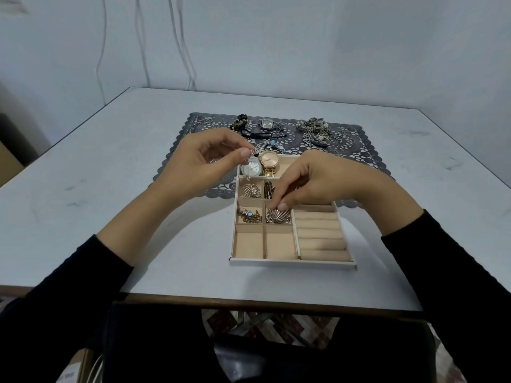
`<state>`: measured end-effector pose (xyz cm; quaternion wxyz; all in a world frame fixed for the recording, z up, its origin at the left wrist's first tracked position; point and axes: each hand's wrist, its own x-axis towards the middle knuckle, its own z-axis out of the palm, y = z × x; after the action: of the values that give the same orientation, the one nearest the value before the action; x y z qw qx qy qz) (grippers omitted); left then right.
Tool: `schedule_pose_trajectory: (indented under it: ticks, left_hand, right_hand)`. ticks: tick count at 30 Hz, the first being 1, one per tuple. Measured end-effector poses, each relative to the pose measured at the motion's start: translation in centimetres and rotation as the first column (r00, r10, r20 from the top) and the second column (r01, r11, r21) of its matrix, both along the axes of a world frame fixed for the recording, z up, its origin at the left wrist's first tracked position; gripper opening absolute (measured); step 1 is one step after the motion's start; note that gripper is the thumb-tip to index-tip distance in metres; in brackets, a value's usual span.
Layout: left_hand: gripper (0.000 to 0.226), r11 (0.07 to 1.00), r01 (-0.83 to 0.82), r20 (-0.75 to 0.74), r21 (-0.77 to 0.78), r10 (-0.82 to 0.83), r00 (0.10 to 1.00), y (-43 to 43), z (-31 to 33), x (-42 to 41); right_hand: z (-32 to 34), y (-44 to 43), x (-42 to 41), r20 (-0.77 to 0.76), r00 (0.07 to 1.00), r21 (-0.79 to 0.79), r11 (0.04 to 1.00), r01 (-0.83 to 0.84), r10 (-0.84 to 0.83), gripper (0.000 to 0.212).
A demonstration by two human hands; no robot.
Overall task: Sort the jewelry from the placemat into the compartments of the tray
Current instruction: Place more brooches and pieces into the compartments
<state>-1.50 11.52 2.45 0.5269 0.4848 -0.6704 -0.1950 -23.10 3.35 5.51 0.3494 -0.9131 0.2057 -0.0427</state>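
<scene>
in the head view, your left hand is left of centre, raised over the far left corner of the tray. its thumb and forefinger pinch a small trinket, which is too small to identify, and the other fingers are loosely curled.

your right hand reaches in from the right across the middle of the tray. its fingers are bent down and bunched, and the tips pinch the upper edge of a silver shell brooch. the brooch lies in the second compartment of the middle row.

the tray sits at the centre of the frame on the pale bench, with its far end lying over the near edge of the dark lace placemat. in the tray's far compartment a silver watch and a gold watch lie side by side. below them are a gold fan brooch and a dark bracelet. a chain with a blue stone lies just left of the shell brooch. padded ring rolls fill the lower right of the tray.

on the placemat, above centre, lie a beaded bracelet, a square watch and a heap of rings and chains.
</scene>
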Motion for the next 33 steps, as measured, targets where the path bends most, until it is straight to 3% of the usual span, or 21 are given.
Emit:
schedule_pose_trajectory:
  ticks: [14,17,23,27,30,33]
  left_hand:
    - [0.009,1.0,0.007,0.002,0.013,-0.007,1.0,0.1,0.0,-0.1]
    - [0.008,1.0,0.009,-0.002,0.006,-0.009,1.0,0.2,0.1,-0.1]
    - [0.008,1.0,-0.006,-0.007,0.012,0.006,1.0,0.5,0.1,-0.3]
    - [0.008,1.0,0.005,-0.025,0.017,-0.004,1.0,0.7,0.1,-0.5]
    - [0.008,1.0,0.008,-0.026,0.013,-0.008,1.0,0.8,0.1,-0.7]
    - [0.008,1.0,0.021,-0.024,0.007,-0.021,0.999,0.9,0.1,-0.9]
  right_hand:
    - [-0.9,-0.1,0.3,0.068,0.996,-0.127,0.991,-0.047,0.056,0.014]
    - [-1.0,-0.3,0.0,0.078,0.997,-0.077,0.997,-0.021,0.027,0.017]
    - [-1.3,-1.1,-2.2,0.284,0.934,0.125,0.974,0.188,-0.217,0.021]
    - [-3.7,-1.8,-3.3,0.432,0.742,0.212,0.857,0.469,-0.513,0.022]
    - [-5.3,-2.0,-4.3,0.475,0.636,0.053,0.742,0.669,-0.608,0.027]
    - [-5.7,-1.8,-5.3,0.446,0.644,-0.126,0.669,0.733,-0.622,0.034]
